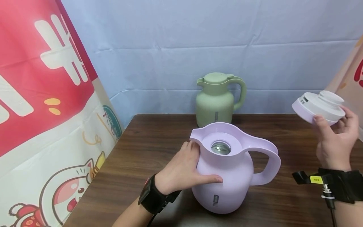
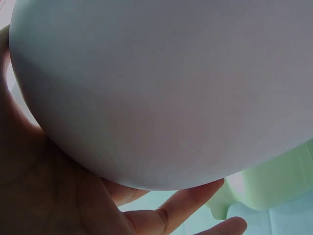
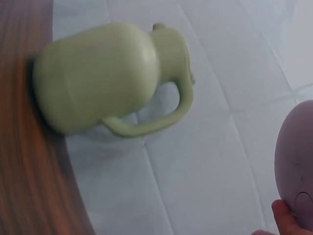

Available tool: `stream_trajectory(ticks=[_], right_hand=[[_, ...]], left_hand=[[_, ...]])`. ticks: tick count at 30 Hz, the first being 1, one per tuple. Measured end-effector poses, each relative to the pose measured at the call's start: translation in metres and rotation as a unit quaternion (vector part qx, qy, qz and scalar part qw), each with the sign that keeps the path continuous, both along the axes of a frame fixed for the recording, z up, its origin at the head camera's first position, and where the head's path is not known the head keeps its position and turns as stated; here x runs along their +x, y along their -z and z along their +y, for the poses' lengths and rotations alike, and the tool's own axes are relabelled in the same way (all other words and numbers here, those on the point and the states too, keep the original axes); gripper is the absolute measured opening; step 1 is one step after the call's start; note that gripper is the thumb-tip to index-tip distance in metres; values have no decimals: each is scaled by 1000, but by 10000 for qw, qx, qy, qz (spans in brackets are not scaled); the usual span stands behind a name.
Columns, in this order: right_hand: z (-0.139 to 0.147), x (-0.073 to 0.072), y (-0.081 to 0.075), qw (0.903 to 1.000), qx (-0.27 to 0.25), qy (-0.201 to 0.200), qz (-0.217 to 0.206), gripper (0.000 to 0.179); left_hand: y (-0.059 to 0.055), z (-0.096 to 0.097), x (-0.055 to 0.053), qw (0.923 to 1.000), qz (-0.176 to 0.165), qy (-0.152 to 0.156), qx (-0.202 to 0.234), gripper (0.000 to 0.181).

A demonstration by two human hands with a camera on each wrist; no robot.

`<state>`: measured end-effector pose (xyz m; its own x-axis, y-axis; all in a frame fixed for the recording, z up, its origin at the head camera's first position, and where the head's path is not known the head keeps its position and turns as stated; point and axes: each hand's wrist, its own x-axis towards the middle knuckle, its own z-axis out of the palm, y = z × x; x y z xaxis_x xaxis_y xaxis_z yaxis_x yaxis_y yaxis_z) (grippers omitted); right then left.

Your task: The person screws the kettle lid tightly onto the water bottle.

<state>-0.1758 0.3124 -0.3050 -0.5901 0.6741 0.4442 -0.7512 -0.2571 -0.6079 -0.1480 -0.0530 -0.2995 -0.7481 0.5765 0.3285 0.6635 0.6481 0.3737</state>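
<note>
**Lilac jug (image 1: 231,170) stands open on the counter (image 1: 158,142), its lid (image 1: 317,107) held off to the right**

Upright and uncapped, the lilac jug shows a shiny round mouth (image 1: 221,147), and its handle (image 1: 274,162) points right. Against the jug's left side, the left hand (image 1: 184,170) cups the body, thumb stretched across the front and fingers spread around the far side. Well to the right of the jug and raised above the counter, the right hand (image 1: 337,135) pinches the lid by its edge, the white underside with its ridged stub tilted upward. Behind the jug stands a green jug (image 1: 214,104) with its top closed and handle also to the right. Pale blue cloth (image 1: 158,56) hangs behind both; left of the lilac jug hangs a red-and-white printed banner (image 1: 17,41).
</note>
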Motion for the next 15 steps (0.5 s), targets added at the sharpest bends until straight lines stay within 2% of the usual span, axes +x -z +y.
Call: stream_trajectory(ticks=[3,7,12,15], right_hand=[[-7,2,-5,9994,124,-96,294,56],[-14,4,-10,9971,321,88,687,60],[-19,6,-13,9942,609,194,865,64],[-21,8,-14,9926,721,48,971,64]], left_hand=[[0,0,0,10000,-3,3,22,109],[0,0,0,10000,17,23,57,110],[0,0,0,10000,37,41,80,110],[0,0,-1,9999,50,61,82,109]])
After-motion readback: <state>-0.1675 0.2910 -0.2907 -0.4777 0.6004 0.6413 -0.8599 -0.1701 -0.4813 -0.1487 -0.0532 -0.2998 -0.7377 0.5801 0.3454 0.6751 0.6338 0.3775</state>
